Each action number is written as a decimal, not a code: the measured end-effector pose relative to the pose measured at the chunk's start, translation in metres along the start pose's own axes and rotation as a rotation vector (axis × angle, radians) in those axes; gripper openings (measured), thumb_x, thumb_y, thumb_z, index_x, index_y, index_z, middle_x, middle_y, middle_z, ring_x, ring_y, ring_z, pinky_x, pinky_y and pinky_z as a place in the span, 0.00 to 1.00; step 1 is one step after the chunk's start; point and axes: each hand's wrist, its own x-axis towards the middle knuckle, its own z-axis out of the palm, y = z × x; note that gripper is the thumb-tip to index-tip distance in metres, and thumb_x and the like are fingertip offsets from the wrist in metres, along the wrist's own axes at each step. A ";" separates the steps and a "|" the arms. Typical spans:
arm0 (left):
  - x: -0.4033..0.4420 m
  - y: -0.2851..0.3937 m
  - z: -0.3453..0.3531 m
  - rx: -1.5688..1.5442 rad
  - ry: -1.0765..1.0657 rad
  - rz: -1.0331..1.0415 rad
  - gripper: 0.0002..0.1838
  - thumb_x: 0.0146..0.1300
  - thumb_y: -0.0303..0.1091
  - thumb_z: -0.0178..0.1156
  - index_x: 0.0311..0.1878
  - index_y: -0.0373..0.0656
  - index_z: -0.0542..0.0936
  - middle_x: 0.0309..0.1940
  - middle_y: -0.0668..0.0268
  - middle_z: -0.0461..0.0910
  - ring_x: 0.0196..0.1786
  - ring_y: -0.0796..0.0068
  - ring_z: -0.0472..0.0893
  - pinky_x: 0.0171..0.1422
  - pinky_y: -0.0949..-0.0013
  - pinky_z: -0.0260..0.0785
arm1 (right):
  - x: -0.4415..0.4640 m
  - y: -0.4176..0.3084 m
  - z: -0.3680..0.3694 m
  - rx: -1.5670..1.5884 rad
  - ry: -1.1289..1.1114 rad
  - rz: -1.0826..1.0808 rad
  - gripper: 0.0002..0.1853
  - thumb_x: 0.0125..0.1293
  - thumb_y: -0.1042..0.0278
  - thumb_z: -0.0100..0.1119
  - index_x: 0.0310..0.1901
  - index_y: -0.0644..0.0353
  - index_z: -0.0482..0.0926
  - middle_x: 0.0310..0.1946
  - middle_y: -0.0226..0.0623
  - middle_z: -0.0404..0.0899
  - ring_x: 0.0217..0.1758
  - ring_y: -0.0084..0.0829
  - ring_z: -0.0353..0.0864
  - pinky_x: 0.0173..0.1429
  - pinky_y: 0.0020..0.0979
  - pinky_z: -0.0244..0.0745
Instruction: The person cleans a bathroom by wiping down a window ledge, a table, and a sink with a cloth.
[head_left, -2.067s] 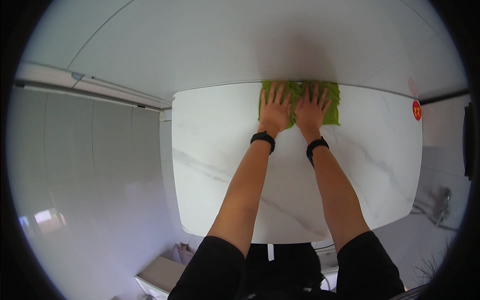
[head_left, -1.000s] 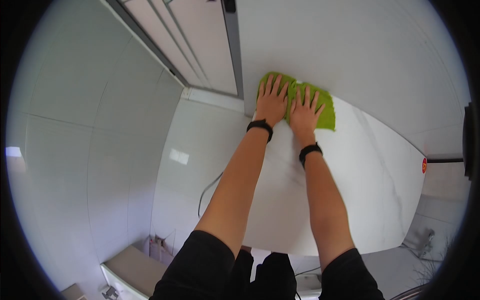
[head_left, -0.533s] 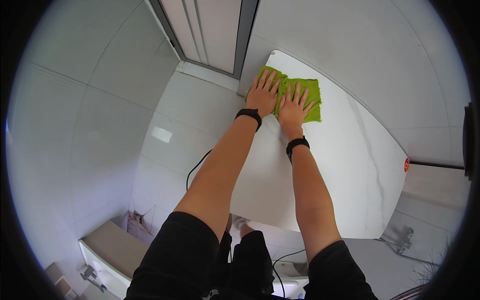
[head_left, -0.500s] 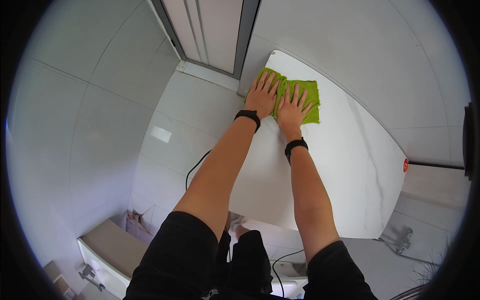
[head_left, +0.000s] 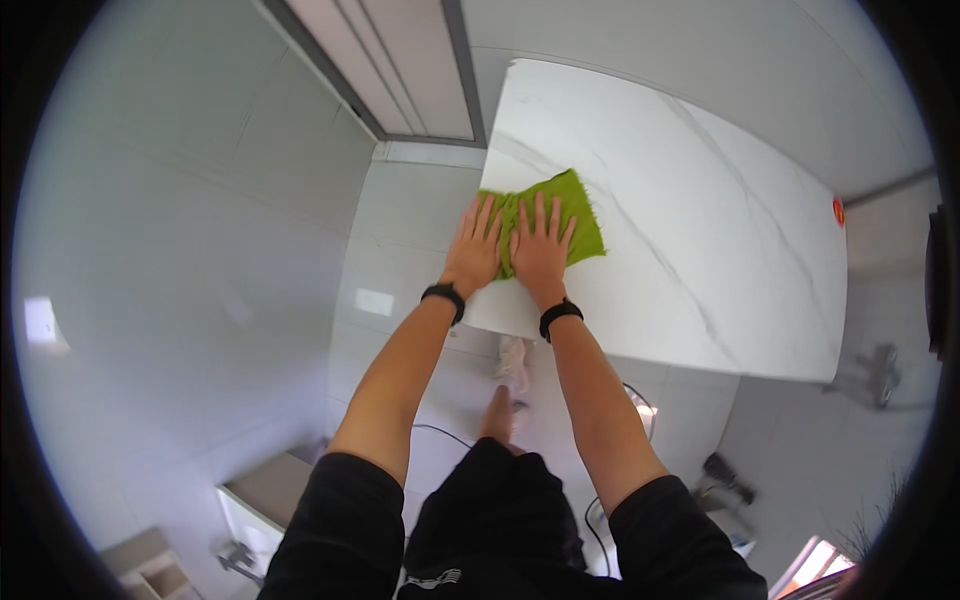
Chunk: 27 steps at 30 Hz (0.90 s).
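Observation:
A green cloth [head_left: 580,222] with frayed edges lies spread on a white marble-patterned tabletop [head_left: 670,230], close to its left edge. My left hand [head_left: 474,248] presses flat on the cloth's left part, fingers stretched out. Beside it, my right hand [head_left: 540,252] rests palm down on the middle of the cloth with its fingers spread. Folds bunch up in the cloth between the two hands. Each wrist wears a black band.
A grey-framed door [head_left: 415,70] stands beyond the table's far left corner. Tiled walls rise behind the table and at left. A round red sticker [head_left: 838,212] marks the table's right end. Dark cables [head_left: 440,429] run near my legs. A white cabinet [head_left: 255,510] is at lower left.
Both hands and the cloth have moved from the table's far left corner back toward its near left part, still pressed flat. The camera view has turned and shifted, showing more floor and my legs.

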 end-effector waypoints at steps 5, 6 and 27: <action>-0.034 0.004 -0.015 -0.091 -0.033 0.088 0.32 0.70 0.38 0.52 0.72 0.26 0.65 0.80 0.41 0.48 0.82 0.35 0.46 0.84 0.42 0.42 | -0.013 0.009 -0.022 0.142 -0.028 -0.134 0.28 0.73 0.53 0.51 0.73 0.46 0.70 0.79 0.32 0.58 0.84 0.44 0.49 0.82 0.62 0.39; -0.034 0.002 -0.015 -0.042 -0.129 0.063 0.34 0.74 0.45 0.49 0.77 0.33 0.62 0.82 0.46 0.44 0.83 0.40 0.43 0.84 0.43 0.39 | -0.007 0.012 -0.028 0.137 -0.041 -0.121 0.28 0.73 0.52 0.52 0.73 0.45 0.71 0.79 0.31 0.58 0.84 0.44 0.49 0.82 0.62 0.39; 0.029 -0.041 0.065 -0.039 -0.049 0.066 0.33 0.78 0.52 0.44 0.81 0.53 0.58 0.84 0.50 0.38 0.83 0.38 0.38 0.80 0.31 0.37 | -0.004 0.047 0.035 -0.119 0.004 0.105 0.30 0.75 0.43 0.49 0.76 0.35 0.66 0.82 0.28 0.50 0.85 0.46 0.42 0.81 0.66 0.35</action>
